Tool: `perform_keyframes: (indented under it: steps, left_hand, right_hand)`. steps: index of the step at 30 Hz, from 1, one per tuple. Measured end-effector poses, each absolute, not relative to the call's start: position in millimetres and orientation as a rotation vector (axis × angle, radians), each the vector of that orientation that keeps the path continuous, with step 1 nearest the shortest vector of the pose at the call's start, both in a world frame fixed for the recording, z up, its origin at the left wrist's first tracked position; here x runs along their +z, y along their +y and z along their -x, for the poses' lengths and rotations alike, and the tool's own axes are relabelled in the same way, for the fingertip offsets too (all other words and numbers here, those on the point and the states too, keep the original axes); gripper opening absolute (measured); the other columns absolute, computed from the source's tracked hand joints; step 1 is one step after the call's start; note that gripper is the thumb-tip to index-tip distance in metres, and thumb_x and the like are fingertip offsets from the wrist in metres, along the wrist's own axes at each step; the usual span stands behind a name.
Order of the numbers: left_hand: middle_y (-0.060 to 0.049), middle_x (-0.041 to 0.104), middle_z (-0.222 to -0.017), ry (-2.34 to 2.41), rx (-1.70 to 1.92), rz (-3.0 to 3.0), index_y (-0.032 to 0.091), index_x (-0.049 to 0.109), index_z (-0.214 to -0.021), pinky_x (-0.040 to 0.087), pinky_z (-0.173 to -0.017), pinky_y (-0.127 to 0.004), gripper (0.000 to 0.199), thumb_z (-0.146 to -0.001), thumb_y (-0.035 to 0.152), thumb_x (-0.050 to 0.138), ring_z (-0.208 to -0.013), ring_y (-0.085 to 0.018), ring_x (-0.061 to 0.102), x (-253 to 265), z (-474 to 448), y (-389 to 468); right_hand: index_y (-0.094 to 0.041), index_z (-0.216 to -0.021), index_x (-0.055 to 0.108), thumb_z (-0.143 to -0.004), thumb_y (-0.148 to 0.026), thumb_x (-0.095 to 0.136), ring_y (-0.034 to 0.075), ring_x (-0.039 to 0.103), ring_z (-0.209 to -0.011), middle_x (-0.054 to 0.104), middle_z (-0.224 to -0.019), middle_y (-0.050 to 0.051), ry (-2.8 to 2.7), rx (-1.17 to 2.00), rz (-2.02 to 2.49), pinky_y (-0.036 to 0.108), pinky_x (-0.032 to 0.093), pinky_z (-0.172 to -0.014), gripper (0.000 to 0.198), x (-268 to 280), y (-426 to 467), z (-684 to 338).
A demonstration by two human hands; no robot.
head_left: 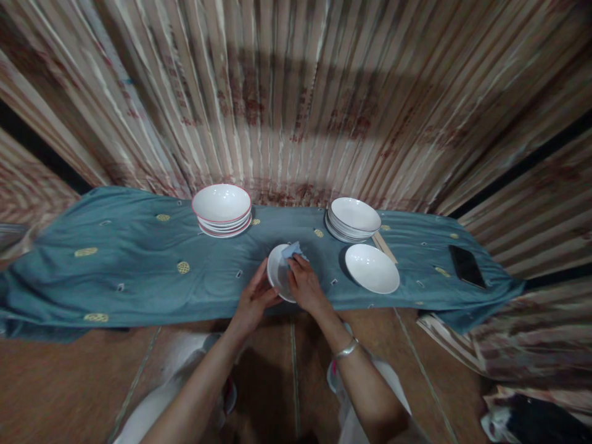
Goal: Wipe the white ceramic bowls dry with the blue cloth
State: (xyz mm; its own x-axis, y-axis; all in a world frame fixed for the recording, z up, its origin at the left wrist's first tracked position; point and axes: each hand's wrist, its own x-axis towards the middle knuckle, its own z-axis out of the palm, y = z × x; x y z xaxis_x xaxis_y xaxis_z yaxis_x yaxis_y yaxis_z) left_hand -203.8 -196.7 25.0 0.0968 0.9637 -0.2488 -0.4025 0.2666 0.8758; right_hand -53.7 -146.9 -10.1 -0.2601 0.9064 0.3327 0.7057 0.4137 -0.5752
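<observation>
Your left hand (256, 293) curls around the left and near side of the white bowl (277, 271), gripping its rim, while your right hand (303, 282) pinches the blue cloth (291, 249) at the bowl's far right rim. The bowl is in front of you, over the near part of the worktop (148, 265), between two stacks of dishes; whether it rests on the cover or is lifted, you cannot tell from here.

To wipe well, press the cloth flat with several fingertips rather than its bunched corner, and turn the bowl with your left hand so that each stretch of rim gets a pass. A firm thumb on the near edge should stop it slipping.

As for writing, you can read none: the dishes show no legible brand, and the curtain's (282, 92) reddish print is too blurred.
</observation>
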Motion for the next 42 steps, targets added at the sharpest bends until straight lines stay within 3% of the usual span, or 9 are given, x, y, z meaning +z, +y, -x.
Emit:
perform_keyframes:
  steps: [5,11,24,28,42]
  left_hand:
    - [-0.009,0.047,-0.146,0.964,1.149,-0.741,0.031,0.035,-0.145,0.055,-0.088,-0.043,0.088,-0.067,0.028,0.076,-0.120,-0.031,0.055,28,204,-198]
    - [-0.008,0.045,-0.147,0.950,1.157,-0.752,0.031,0.037,-0.144,0.055,-0.089,-0.043,0.085,-0.068,0.027,0.076,-0.124,-0.032,0.052,29,203,-200]
    - [-0.006,0.041,-0.150,0.945,1.170,-0.789,0.032,0.044,-0.141,0.053,-0.092,-0.046,0.081,-0.067,0.025,0.076,-0.130,-0.035,0.046,29,202,-199]
    - [-0.007,0.042,-0.150,0.948,1.164,-0.788,0.032,0.041,-0.142,0.054,-0.091,-0.045,0.082,-0.068,0.026,0.075,-0.130,-0.035,0.046,28,203,-199]
    - [-0.009,0.052,-0.141,0.999,1.177,-0.723,0.030,0.038,-0.144,0.054,-0.089,-0.045,0.088,-0.065,0.029,0.078,-0.122,-0.033,0.054,19,205,-198]
  right_hand:
    - [-0.008,-0.134,0.049,-0.094,-0.026,0.038,0.026,0.038,-0.136,0.042,-0.144,0.020,-1.950,0.535,1.342,0.043,0.030,-0.114,0.046,-12,-145,58]
    - [-0.020,-0.139,0.045,-0.094,-0.030,0.040,0.023,0.033,-0.140,0.040,-0.149,0.011,-1.883,0.671,1.284,0.045,0.026,-0.116,0.046,-3,-144,59]
    - [-0.022,-0.140,0.045,-0.095,-0.029,0.039,0.020,0.034,-0.140,0.038,-0.151,0.009,-1.934,0.674,1.177,0.043,0.026,-0.117,0.046,13,-144,61]
    - [-0.018,-0.139,0.047,-0.094,-0.026,0.040,0.020,0.036,-0.139,0.040,-0.149,0.011,-1.930,0.669,1.187,0.043,0.027,-0.117,0.046,10,-138,61]
    - [-0.024,-0.124,0.062,-0.095,-0.031,0.042,0.016,0.046,-0.132,0.053,-0.140,0.005,-1.954,0.885,0.975,0.033,0.031,-0.113,0.037,35,-148,66]
